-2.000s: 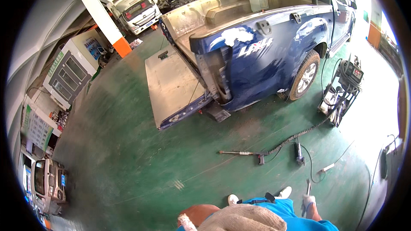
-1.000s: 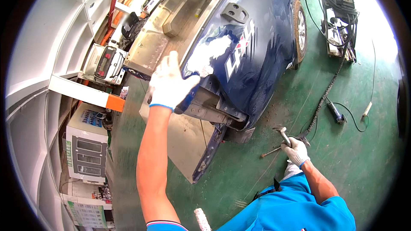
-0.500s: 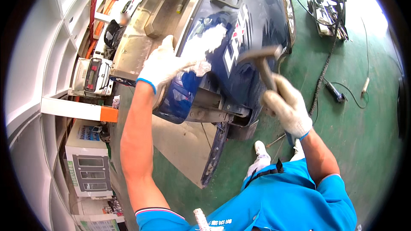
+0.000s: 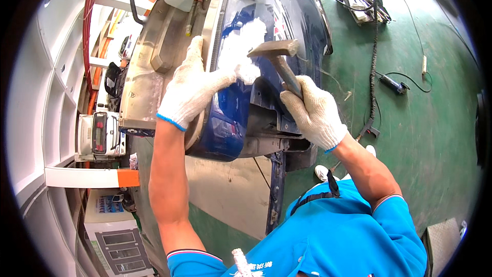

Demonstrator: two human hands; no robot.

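Observation:
My right hand [image 4: 319, 115], in a white knit glove, is closed round the handle of a hammer [image 4: 275, 48]. The hammer's head hovers in view over the right edge of a bare whitish patch [image 4: 242, 54] on a blue vehicle side panel [image 4: 224, 125]; contact cannot be made out. My left hand [image 4: 193, 87], gloved alike, lies over the panel's top edge. Its fingers stretch out along the inner side, and its thumb spreads outward toward the patch. Anything under that palm is hidden.
A metal cargo bed [image 4: 141, 84] lies left of the panel. On the green floor at right are a power tool [image 4: 393, 84], a thick hose [image 4: 374, 51] and thin cords. A tool cart [image 4: 359, 7] stands at the far right. A white cabinet [image 4: 118, 231] is at lower left.
The hammer and my right hand have moved left, bringing the head nearer the patch. My left hand stays at the panel edge. The whole view has shifted a little.

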